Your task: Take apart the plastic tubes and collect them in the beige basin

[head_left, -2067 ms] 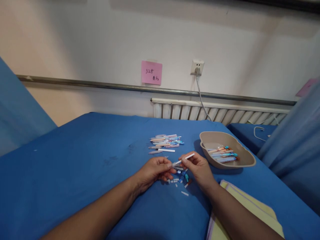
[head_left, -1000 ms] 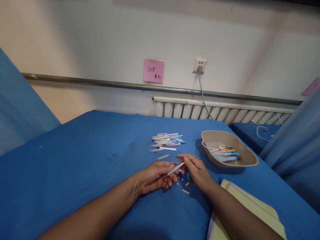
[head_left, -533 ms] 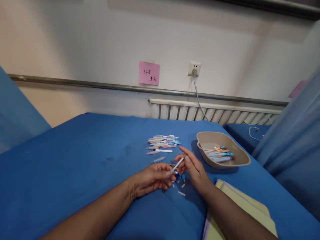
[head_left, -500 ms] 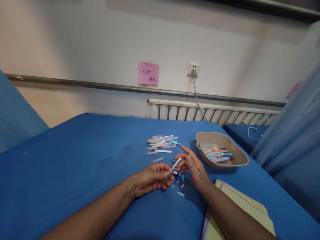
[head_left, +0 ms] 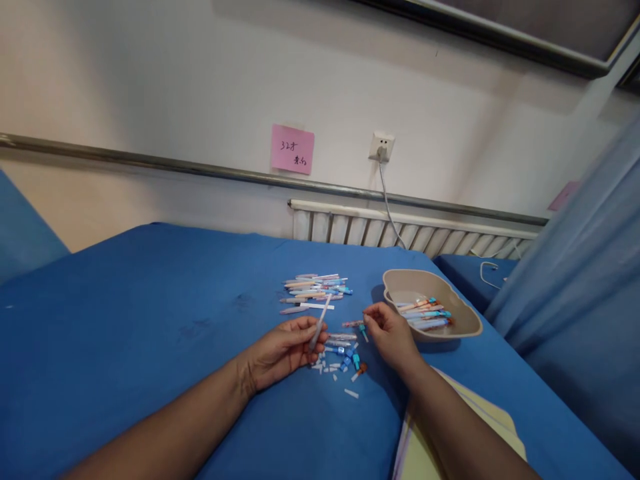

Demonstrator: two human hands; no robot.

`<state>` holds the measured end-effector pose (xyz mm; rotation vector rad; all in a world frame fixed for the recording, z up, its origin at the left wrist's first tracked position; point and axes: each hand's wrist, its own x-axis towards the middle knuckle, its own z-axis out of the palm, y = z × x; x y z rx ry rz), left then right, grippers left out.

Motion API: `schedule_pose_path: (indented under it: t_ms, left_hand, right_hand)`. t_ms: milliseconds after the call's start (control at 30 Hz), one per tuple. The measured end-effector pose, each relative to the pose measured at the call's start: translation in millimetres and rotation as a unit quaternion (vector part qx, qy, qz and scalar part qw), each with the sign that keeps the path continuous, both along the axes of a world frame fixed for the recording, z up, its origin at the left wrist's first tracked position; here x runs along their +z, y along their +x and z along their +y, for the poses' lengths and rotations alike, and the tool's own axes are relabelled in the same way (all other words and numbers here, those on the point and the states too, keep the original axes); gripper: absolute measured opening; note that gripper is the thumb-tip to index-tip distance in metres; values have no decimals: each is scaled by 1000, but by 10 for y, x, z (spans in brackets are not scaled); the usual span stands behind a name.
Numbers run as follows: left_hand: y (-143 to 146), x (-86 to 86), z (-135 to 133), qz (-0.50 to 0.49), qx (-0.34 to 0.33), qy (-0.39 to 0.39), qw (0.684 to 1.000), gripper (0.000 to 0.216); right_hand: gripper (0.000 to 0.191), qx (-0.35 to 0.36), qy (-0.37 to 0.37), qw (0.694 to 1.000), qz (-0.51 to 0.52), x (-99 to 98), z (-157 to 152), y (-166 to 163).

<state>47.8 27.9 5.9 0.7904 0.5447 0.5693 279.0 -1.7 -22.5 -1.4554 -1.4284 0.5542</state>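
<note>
My left hand [head_left: 285, 350] is closed around the lower end of a slim white pen barrel [head_left: 323, 319], which points up and away, tilted right. My right hand [head_left: 393, 337] pinches the right end of a thin pink-patterned pen part [head_left: 353, 324] low over the sheet; its held end is hidden by the fingertips. Just below that lies a teal pen top [head_left: 363, 331]. Between the hands are several clear tubes [head_left: 342, 337], blue pen tops [head_left: 347, 359], an orange-brown top [head_left: 363, 367] and small white tips [head_left: 319, 365]. Beyond the left hand lies a pile of pens and barrels [head_left: 315, 287].
A beige basket [head_left: 475, 323] with several assembled pens stands at the right. Yellow folded cloth or paper [head_left: 470, 407] lies under my right forearm. The blue sheet [head_left: 150, 333] covers the table up to the wall and radiator [head_left: 360, 227]. A blue curtain [head_left: 575, 293] hangs at right.
My right hand has moved away from the white barrel, right and down, and its fingers have closed on the pink-patterned part. The left hand has shifted slightly left, still holding the barrel.
</note>
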Motion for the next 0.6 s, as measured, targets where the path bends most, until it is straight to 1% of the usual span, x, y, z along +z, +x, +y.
schedule_pose_path:
  t_ms: [133, 233, 433, 600]
  left_hand:
    - [-7, -33, 8, -10, 6, -8, 1000, 15]
    - [-8, -48, 1, -11, 11, -7, 1000, 15]
    - [-6, -40, 5, -13, 18, -15, 1000, 15]
    - [-19, -28, 47, -31, 20, -41, 998, 13]
  right_hand:
    - [12, 0, -46, 991, -129, -64, 16, 2]
    - [13, 3, -71, 979, -190, -70, 14, -5]
    - [11, 5, -84, 970, -226, -49, 6, -10]
    - [12, 5, -71, 968, -241, -20, -4, -21]
